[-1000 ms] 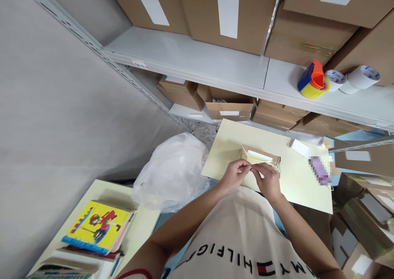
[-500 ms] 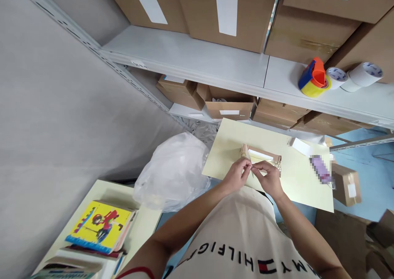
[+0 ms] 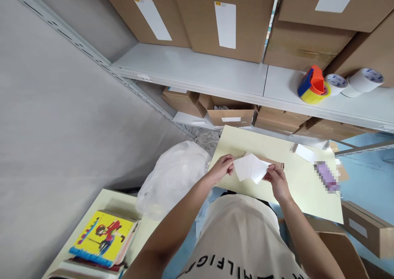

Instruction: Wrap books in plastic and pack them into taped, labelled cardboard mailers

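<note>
Head view | our left hand (image 3: 224, 165) and right hand (image 3: 278, 178) pinch opposite ends of a white sheet (image 3: 250, 168), over the cardboard box (image 3: 268, 159) | we judge it light, limp, easily creased; edges suit fingertips best

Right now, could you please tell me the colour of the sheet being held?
The sheet is white, best seen in the head view.

The paper (image 3: 245, 168) is white, the table (image 3: 308, 190) is of pale yellow colour, and the book (image 3: 103, 238) is yellow, blue and red.
</note>
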A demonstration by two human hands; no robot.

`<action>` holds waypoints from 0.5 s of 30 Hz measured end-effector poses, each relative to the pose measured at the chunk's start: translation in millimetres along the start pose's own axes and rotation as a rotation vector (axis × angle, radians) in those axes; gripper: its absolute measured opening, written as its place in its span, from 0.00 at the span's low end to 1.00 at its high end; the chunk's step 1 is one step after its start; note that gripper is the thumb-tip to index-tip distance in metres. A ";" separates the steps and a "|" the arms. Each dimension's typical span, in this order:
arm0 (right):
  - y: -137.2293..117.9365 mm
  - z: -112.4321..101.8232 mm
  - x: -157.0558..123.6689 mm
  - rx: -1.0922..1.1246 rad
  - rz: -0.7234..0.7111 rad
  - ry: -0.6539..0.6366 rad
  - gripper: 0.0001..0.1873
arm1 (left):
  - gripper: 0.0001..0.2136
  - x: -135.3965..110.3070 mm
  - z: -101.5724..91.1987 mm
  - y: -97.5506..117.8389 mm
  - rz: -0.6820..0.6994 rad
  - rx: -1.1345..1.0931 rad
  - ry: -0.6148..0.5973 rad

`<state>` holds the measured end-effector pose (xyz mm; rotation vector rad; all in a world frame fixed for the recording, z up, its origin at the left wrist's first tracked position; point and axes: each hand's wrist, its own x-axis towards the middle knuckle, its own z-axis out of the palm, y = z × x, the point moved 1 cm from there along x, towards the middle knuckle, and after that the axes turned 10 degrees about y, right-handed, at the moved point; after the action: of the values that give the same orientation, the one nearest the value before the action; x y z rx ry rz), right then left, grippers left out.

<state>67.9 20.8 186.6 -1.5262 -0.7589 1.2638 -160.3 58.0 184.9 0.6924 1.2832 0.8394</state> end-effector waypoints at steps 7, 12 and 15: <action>2.7 -26.6 4.1 0.072 0.012 0.290 0.11 | 0.08 33.9 -62.9 29.2 -0.033 0.137 0.201; 4.5 -39.5 -5.8 0.041 -0.038 0.462 0.13 | 0.08 70.9 -89.8 63.5 0.099 0.295 0.444; 6.5 -36.1 -15.1 0.018 -0.067 0.430 0.16 | 0.08 98.9 -91.6 88.6 0.201 0.318 0.467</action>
<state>97.7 -5.3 185.2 -1.6673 -0.5098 0.8468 -256.0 187.7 191.1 0.9227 1.8145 1.0096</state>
